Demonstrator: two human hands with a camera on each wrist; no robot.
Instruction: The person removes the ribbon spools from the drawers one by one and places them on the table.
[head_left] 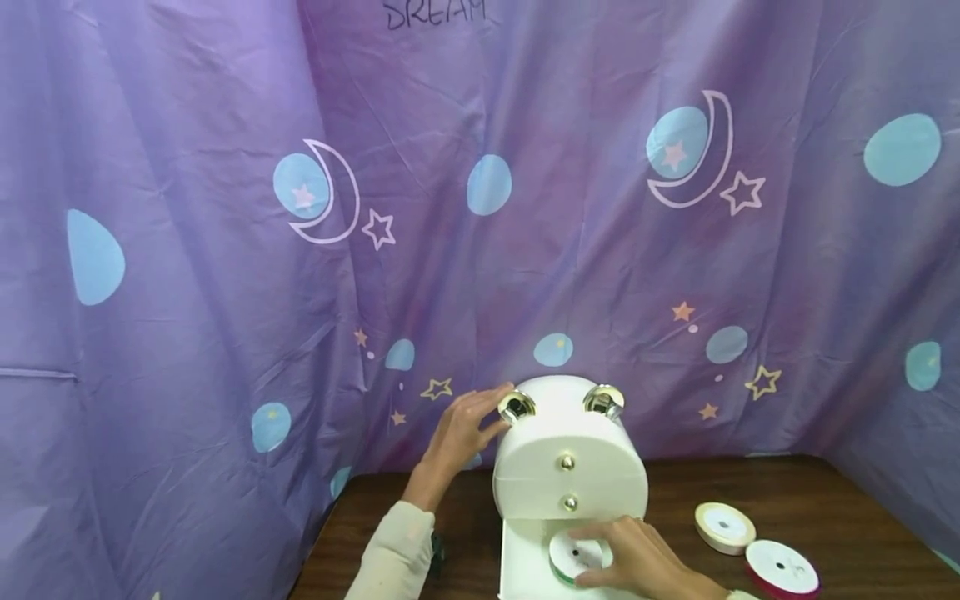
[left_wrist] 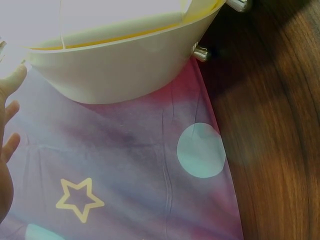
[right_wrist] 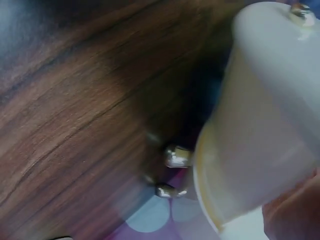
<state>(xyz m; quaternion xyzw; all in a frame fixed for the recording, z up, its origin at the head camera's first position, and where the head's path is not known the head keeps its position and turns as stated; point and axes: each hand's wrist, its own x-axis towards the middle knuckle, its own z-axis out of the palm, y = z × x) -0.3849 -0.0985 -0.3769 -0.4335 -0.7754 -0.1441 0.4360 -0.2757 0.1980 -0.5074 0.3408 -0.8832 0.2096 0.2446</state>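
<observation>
A white round-topped box [head_left: 558, 417] with gold knobs stands on the table, with a white drawer-like section [head_left: 521, 554] extending from its lower front. In that section lies a white spool with green ribbon [head_left: 567, 550]. My right hand [head_left: 630, 554] pinches the spool between thumb and fingers; the right wrist view shows only a sliver of this hand at its edge. My left hand [head_left: 467, 423], fingers fairly straight, touches the box's upper left beside a gold round fitting [head_left: 517, 405]. A matching gold fitting [head_left: 603, 402] sits on the other side.
Right of the box are a spool of cream ribbon [head_left: 725, 527] and a spool of crimson ribbon [head_left: 782, 568] on the dark wooden table [head_left: 675, 483]. Something dark green [head_left: 437, 552] is partly hidden by the left sleeve. A purple patterned cloth [head_left: 555, 250] hangs behind.
</observation>
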